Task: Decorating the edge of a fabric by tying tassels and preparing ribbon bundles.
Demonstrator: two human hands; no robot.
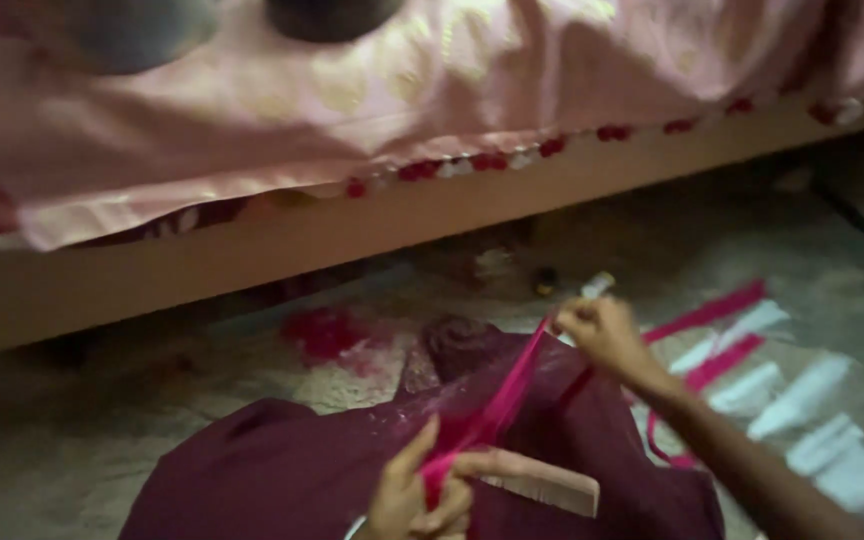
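A bright pink strip of cloth (497,400) is stretched between my two hands above my lap. My right hand (600,335) pinches its far end, raised over the floor. My left hand (420,495) grips the near end at the bottom of the view, and a pale comb (542,483) sticks out to the right from that same hand. Dark maroon fabric (282,475) covers my lap beneath both hands.
A low bed frame (282,245) with a pink sheet (382,90) hanging over its edge crosses the back. More pink strips (707,315) and white strips (802,395) lie on the floor to the right. A pink scrap (327,333) lies near the bed.
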